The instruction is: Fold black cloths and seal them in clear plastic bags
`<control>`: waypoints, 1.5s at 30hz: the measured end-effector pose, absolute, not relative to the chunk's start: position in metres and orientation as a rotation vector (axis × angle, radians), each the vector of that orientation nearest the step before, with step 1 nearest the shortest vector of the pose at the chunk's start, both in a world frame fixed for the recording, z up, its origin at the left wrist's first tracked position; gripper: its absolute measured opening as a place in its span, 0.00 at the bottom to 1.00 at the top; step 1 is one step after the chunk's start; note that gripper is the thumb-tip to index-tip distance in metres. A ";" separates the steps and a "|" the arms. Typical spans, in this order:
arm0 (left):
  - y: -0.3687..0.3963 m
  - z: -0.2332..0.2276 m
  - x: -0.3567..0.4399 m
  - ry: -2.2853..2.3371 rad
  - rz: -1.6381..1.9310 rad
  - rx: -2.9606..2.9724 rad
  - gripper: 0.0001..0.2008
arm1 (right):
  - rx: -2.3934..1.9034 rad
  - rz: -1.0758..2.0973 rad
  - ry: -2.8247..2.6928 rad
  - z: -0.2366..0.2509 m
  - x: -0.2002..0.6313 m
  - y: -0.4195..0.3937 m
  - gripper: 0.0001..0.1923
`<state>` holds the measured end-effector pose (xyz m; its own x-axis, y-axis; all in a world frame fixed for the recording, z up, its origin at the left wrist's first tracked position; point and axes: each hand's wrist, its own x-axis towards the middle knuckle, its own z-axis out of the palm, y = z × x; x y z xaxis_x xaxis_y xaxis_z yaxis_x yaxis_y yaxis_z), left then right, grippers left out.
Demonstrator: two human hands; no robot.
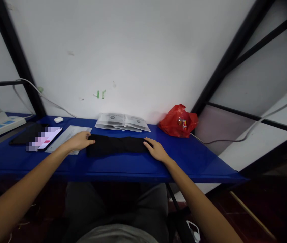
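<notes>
A long strip of folded black cloth (118,145) lies flat on the blue table, its long side running left to right. My left hand (80,141) grips the left end, with the thumb on top and the fingers at the far corner. At the opposite end, my right hand (158,151) holds the cloth's edge between thumb and fingers. Partly beneath my left wrist is a flat clear plastic bag (67,135) with faint print.
Behind the cloth lie several frosted zip bags (113,119). A red plastic bag (178,121) stands at the back right. To the left are a lit phone (49,138), a dark tablet-like slab (27,134), a white earbud case (58,119) and a power strip (4,128). The blue table (123,168) meets a white wall.
</notes>
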<state>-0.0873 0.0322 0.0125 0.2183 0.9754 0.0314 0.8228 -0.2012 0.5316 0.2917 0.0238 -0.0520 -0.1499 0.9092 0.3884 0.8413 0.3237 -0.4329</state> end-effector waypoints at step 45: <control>0.024 -0.025 -0.036 1.902 0.722 2.275 0.23 | -1.170 0.052 -2.409 -0.017 0.177 0.010 0.20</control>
<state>-0.0362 0.0239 -0.0253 0.1132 0.9485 0.2960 0.9060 -0.2208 0.3610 0.1774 0.0101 -0.0169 -0.5330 0.7530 0.3859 0.7357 0.6377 -0.2284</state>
